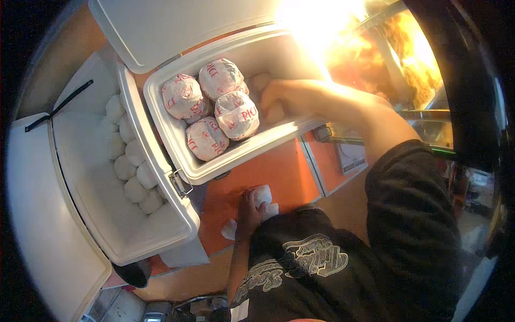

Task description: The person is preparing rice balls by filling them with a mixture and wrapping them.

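My right hand reaches into a white cooler box; warm glare and blur hide whether its fingers hold anything. To its left, inside the box, lie several round bundles in white paper with red "RICE" print. Lower down, near the black shirt, my left hand grips a small white item, perhaps wrapped in paper. A white paper piece is beside its fingers, and another scrap lies left of the wrist. Both are near the orange counter surface.
A second white cooler at left holds several plain white balls. Its lid is open, as is the upper box's lid. A metal latch sits between the boxes. A glazed case and strong light are at upper right.
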{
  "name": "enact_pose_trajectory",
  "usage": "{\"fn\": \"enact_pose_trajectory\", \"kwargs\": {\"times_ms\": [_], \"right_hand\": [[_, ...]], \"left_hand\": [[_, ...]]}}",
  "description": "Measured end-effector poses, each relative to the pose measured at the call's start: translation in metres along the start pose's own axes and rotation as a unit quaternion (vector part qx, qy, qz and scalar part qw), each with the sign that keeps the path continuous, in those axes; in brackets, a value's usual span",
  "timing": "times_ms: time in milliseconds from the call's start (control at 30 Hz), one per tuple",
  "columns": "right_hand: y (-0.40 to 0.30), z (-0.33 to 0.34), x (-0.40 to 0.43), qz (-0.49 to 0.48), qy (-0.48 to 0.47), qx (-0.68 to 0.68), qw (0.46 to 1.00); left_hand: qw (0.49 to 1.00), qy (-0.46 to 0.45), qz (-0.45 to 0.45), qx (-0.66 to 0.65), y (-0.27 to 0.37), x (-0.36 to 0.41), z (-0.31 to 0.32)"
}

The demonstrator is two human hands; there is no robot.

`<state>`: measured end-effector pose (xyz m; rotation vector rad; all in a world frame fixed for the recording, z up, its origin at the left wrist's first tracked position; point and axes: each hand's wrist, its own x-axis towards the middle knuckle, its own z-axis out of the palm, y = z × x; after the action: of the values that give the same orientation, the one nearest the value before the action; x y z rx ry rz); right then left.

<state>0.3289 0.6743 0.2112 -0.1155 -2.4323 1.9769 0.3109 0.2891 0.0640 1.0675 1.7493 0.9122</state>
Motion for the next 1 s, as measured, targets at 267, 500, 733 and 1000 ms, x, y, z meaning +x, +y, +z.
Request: {"fn": "enact_pose_trajectory", "kwargs": {"times_ms": [267, 500, 733, 1000], "right_hand": [[0.234, -0.006, 0.085, 0.327, -0.515, -0.31, 0.729], [0.212, -0.002, 0.074, 0.282, -0.435, -0.415, 0.747], [0.21, -0.003, 0.072, 0.271, -0.411, -0.449, 0.745], [0.217, -0.003, 0.073, 0.252, -0.397, -0.481, 0.74]], "left_hand": [[0.999, -0.006, -0.008, -0.043, 0.004, -0.003, -0.002], [1.0, 0.003, 0.005, -0.009, 0.001, -0.003, 0.001], [1.0, -0.003, 0.006, 0.0, 0.004, -0.004, -0.001], [1.0, -0.002, 0.005, -0.005, 0.013, -0.003, -0.004]]}}
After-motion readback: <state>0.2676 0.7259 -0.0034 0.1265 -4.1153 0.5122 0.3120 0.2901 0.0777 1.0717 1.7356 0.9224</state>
